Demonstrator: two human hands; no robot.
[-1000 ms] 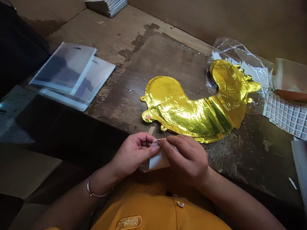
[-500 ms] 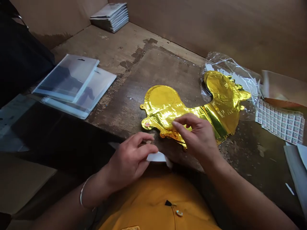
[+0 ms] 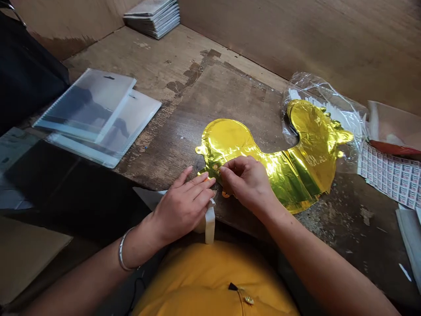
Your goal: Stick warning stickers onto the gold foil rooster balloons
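Observation:
A flat, uninflated gold foil balloon (image 3: 226, 134) with small tabs along its edge lies on the wooden table. My left hand (image 3: 186, 204) rests with straight fingers on the tabs at the balloon's lower left end. A curled white paper strip (image 3: 209, 224) hangs below that palm at the table edge; whether the hand grips it cannot be seen. Thumb and forefinger of my right hand (image 3: 248, 180) are pinched together on the foil right beside the left fingertips. The rest of the right hand covers part of the balloon.
Clear plastic pouches (image 3: 98, 109) lie to the left, and a stack of folded packets (image 3: 153, 19) stands in the back corner. Right of the balloon are a clear bag with white strips (image 3: 332, 109) and sticker sheets (image 3: 388, 175). Wooden panels (image 3: 279, 39) rise behind.
My left hand has moved onto the balloon's tabs and its fingers have straightened. The right hand has shifted left to meet it. The white strip now hangs downward.

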